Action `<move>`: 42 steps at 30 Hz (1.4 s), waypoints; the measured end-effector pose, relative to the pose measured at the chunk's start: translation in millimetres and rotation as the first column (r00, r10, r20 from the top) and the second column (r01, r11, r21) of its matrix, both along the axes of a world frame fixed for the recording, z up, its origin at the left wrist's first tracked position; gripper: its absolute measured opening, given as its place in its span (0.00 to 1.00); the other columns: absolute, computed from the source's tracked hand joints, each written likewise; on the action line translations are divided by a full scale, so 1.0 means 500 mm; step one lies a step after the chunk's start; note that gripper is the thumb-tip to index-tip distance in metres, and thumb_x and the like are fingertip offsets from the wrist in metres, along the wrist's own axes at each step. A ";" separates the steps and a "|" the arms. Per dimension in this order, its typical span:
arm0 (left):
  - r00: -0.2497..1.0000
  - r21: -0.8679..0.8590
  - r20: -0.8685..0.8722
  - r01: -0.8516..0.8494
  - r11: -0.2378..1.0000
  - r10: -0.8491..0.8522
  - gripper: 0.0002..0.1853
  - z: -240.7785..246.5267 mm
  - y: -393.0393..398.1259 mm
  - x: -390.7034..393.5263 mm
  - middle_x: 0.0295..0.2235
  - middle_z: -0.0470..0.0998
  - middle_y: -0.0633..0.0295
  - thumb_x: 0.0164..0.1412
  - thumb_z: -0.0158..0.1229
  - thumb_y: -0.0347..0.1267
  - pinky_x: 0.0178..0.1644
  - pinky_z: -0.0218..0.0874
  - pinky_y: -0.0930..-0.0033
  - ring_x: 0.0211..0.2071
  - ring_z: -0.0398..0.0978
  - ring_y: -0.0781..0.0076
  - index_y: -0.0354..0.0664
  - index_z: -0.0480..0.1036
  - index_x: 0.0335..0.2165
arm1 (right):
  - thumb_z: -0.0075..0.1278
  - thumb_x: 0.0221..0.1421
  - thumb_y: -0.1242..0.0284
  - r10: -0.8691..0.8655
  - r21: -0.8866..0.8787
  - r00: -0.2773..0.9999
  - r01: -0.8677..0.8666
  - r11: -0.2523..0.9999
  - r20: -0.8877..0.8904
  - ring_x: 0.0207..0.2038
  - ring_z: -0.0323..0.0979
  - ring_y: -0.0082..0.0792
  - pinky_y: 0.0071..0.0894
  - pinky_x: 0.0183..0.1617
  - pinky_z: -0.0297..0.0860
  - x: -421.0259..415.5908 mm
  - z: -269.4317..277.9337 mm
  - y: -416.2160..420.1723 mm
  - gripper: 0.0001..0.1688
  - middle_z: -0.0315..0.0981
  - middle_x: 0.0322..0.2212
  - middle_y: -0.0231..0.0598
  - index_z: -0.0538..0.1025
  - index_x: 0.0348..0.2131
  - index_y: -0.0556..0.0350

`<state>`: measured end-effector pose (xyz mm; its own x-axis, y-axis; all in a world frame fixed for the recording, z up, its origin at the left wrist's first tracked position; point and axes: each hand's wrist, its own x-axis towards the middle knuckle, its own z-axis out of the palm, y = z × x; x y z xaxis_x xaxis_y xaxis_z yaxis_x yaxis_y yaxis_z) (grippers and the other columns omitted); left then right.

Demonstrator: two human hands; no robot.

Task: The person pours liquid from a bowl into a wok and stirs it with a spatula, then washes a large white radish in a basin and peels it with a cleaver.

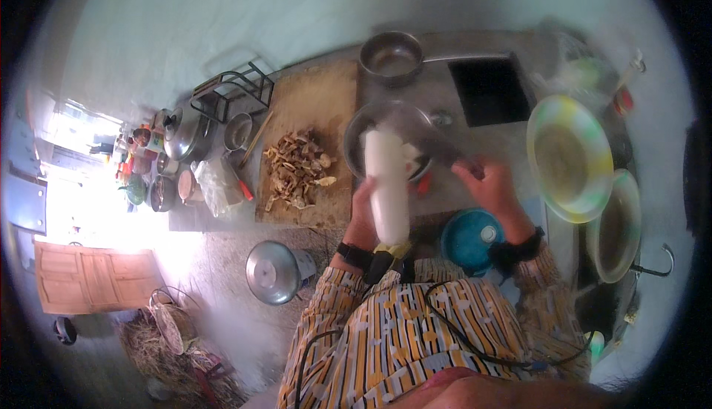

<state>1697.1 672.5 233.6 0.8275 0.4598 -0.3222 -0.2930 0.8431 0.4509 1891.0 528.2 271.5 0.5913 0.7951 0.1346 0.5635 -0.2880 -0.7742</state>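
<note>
My left hand [364, 209] is closed around a long, thick white radish [387, 192], upright in view, with its upper end over a metal bowl [356, 125]. White chunks [411, 153] lie in the bowl at the radish's side. In my right hand [489, 184] is the handle of a dark, blurred knife, probably a cleaver [439, 142], whose blade reaches over the bowl's right side. Whether the blade touches the radish is unclear. Left of the bowl, a wooden cutting board [317, 89] bears a heap of chopped brown food pieces [297, 170].
Behind the bowl is a metal pan [391, 56]. A dark square opening [489, 91] and two large basins [598, 156] lie to the right. A blue bucket [464, 236] stands below the counter edge. Left of the board are a plastic bag [217, 186], a red-handled knife [245, 189] and a lidded pot [186, 131].
</note>
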 end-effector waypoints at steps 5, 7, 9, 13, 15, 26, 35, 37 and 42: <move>0.974 0.392 -0.227 0.091 0.915 0.000 0.43 0.009 0.004 0.009 0.48 0.66 0.54 0.46 0.59 0.37 0.44 0.65 0.59 0.43 0.69 0.60 0.47 0.48 0.59 | 0.56 0.50 0.61 0.056 0.001 0.996 -0.057 0.998 0.063 0.16 0.68 0.38 0.35 0.21 0.62 -0.021 0.049 -0.009 0.17 0.68 0.14 0.43 0.75 0.22 0.57; 0.976 0.445 -0.216 0.116 0.888 -0.019 0.45 0.018 0.015 0.012 0.47 0.65 0.57 0.44 0.60 0.33 0.46 0.63 0.59 0.46 0.67 0.61 0.50 0.46 0.59 | 0.56 0.50 0.60 0.050 0.066 0.997 -0.046 0.997 -0.058 0.16 0.68 0.42 0.38 0.21 0.63 -0.031 0.081 -0.008 0.18 0.69 0.14 0.44 0.74 0.21 0.56; 0.974 0.487 -0.226 0.125 0.864 -0.014 0.45 0.016 0.017 0.012 0.47 0.66 0.57 0.43 0.60 0.32 0.46 0.63 0.59 0.46 0.66 0.61 0.49 0.47 0.59 | 0.56 0.50 0.59 0.066 -0.078 0.993 -0.059 0.995 0.097 0.16 0.68 0.44 0.39 0.20 0.63 -0.022 0.055 0.000 0.18 0.69 0.15 0.44 0.74 0.21 0.55; 0.971 0.564 -0.240 0.133 0.815 0.007 0.46 0.020 0.009 0.008 0.48 0.66 0.57 0.43 0.60 0.28 0.46 0.62 0.59 0.46 0.66 0.61 0.49 0.47 0.59 | 0.55 0.49 0.59 0.088 -0.045 0.959 -0.079 0.996 0.270 0.17 0.69 0.47 0.42 0.20 0.63 -0.024 -0.020 0.008 0.17 0.70 0.16 0.45 0.73 0.22 0.54; 0.965 0.534 -0.262 0.121 0.837 0.028 0.45 0.027 0.000 0.008 0.47 0.66 0.56 0.43 0.60 0.28 0.46 0.63 0.59 0.46 0.66 0.61 0.49 0.48 0.59 | 0.56 0.48 0.60 0.038 -0.052 0.974 -0.027 0.998 0.225 0.18 0.69 0.47 0.43 0.20 0.63 -0.035 -0.026 -0.003 0.16 0.70 0.16 0.44 0.73 0.21 0.53; 0.956 0.398 -0.260 -0.021 0.917 0.135 0.32 0.030 0.002 0.062 0.41 0.68 0.57 0.49 0.56 0.30 0.36 0.67 0.61 0.37 0.71 0.64 0.46 0.54 0.53 | 0.54 0.46 0.70 0.062 -0.069 0.908 -0.036 0.997 0.415 0.20 0.72 0.44 0.42 0.23 0.66 -0.043 -0.044 0.053 0.06 0.71 0.17 0.39 0.72 0.25 0.51; 0.926 0.448 -0.369 0.104 0.888 0.077 0.33 -0.008 0.057 0.115 0.40 0.69 0.57 0.48 0.57 0.30 0.37 0.67 0.57 0.38 0.70 0.63 0.46 0.54 0.53 | 0.52 0.49 0.67 -0.054 -0.110 0.896 0.114 0.987 0.440 0.21 0.73 0.44 0.42 0.23 0.67 -0.006 -0.054 0.096 0.09 0.72 0.17 0.41 0.72 0.26 0.52; 0.924 0.450 -0.375 0.114 0.886 0.071 0.34 -0.008 0.050 0.126 0.40 0.69 0.56 0.48 0.57 0.30 0.37 0.68 0.57 0.37 0.71 0.62 0.46 0.54 0.53 | 0.52 0.50 0.64 -0.129 -0.146 0.887 0.213 0.966 0.442 0.22 0.73 0.45 0.43 0.23 0.67 0.020 -0.077 0.094 0.11 0.72 0.17 0.42 0.73 0.26 0.53; 0.980 0.246 -0.191 0.108 0.963 -0.061 0.30 -0.027 0.062 0.096 0.38 0.71 0.51 0.51 0.53 0.38 0.38 0.68 0.59 0.36 0.73 0.58 0.39 0.58 0.51 | 0.51 0.52 0.61 -0.249 -0.136 0.872 0.332 0.933 0.421 0.23 0.72 0.50 0.44 0.25 0.67 0.078 -0.077 0.095 0.15 0.73 0.19 0.46 0.73 0.26 0.55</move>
<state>1744.9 703.4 220.3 0.8057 0.4767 -0.3517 -0.1196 0.7123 0.6916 1930.1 575.4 232.8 0.7316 0.6296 0.2615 0.6738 -0.6095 -0.4178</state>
